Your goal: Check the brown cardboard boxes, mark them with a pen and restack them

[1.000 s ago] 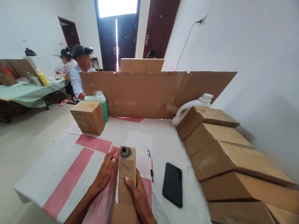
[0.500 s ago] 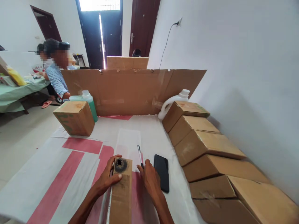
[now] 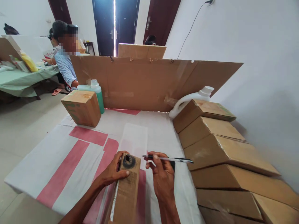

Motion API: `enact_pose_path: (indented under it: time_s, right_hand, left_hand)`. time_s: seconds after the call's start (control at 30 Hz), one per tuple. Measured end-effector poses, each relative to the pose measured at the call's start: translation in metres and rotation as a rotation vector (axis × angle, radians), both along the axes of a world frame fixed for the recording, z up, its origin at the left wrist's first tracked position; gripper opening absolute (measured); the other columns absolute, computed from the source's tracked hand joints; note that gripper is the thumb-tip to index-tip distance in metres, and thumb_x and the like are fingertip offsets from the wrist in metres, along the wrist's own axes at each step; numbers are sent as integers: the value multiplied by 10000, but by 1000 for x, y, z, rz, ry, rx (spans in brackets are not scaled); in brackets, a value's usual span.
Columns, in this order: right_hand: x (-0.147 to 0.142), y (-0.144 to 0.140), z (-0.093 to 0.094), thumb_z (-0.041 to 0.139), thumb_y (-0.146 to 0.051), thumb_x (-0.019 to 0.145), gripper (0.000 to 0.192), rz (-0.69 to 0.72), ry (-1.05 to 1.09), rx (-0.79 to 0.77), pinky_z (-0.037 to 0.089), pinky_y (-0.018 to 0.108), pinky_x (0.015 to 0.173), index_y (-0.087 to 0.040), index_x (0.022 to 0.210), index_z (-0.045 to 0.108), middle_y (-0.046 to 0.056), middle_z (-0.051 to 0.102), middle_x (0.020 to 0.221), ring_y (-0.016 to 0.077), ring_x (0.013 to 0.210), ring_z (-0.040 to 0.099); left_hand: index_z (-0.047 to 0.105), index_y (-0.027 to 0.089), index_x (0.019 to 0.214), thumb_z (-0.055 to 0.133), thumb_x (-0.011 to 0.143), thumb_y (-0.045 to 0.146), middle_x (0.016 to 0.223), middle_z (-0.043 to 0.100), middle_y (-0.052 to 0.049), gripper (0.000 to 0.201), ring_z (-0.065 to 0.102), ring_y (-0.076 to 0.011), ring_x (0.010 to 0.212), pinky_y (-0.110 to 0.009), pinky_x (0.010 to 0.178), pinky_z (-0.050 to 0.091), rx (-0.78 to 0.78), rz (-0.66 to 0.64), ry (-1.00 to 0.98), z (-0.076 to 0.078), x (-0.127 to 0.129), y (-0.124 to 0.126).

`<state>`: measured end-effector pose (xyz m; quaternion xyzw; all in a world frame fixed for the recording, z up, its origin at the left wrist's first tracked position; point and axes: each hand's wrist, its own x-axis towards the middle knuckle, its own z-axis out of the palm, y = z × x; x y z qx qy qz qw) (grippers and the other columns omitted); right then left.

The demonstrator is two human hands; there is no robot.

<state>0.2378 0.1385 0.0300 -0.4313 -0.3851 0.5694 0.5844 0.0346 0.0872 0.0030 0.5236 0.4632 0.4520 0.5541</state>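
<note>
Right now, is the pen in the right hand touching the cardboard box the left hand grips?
Apart. The head view shows the pen pinched in the right hand, its tip short of the cardboard box, with white cloth between. The left hand grips the box.

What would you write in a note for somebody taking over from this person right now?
Left hand: grips the top end of the long cardboard box, thumb beside its dark round hole.
Right hand: holds the pen level, tip pointing toward the hole.
The box lies on the red and white cloth. A black phone is mostly hidden behind the right hand. A row of brown cartons runs along the right.
Done: pen picked up, box steadied.
Left: no pen mark shows on the box; anything to be written on it is still to do.
</note>
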Motion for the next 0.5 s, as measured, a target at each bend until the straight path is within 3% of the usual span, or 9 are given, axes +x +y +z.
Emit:
enact_pose_path:
  time_s: [0.1, 0.17, 0.37, 0.5]
  right_hand:
    - [-19, -17, 16, 732, -452, 902, 264, 195, -11, 17, 493, 239, 500, -206, 919, 636, 4, 697, 740, 128, 545, 620]
    - [-28, -24, 18, 733, -459, 902, 277, 255, -66, 25, 484, 230, 475, -199, 930, 640, -9, 683, 678, 109, 478, 577]
    - [-33, -32, 17, 725, -449, 907, 275, 277, -138, 41, 428, 188, 446, -198, 934, 617, -34, 641, 617, 84, 466, 520]
    - [-17, -17, 18, 669, -465, 937, 268, 141, -172, 52, 378, 192, 409, -220, 916, 564, -44, 627, 644, 90, 459, 495]
  left_hand:
    - [482, 208, 1337, 771, 769, 556, 1246, 565, -112, 726, 542, -322, 1195, -447, 1041, 414, 21, -30, 5, 5, 3, 2]
    - [477, 214, 1338, 775, 766, 550, 1234, 563, -102, 727, 542, -315, 1188, -444, 1041, 416, 36, -32, 20, 8, 3, 1]
    - [478, 209, 1339, 784, 765, 534, 1250, 562, -108, 728, 555, -315, 1190, -435, 1040, 430, 15, -7, 8, 12, 0, -4]
    - [459, 207, 1377, 779, 783, 521, 1301, 561, -123, 744, 542, -331, 1246, -448, 1080, 415, 12, -3, 7, 5, -5, -6]
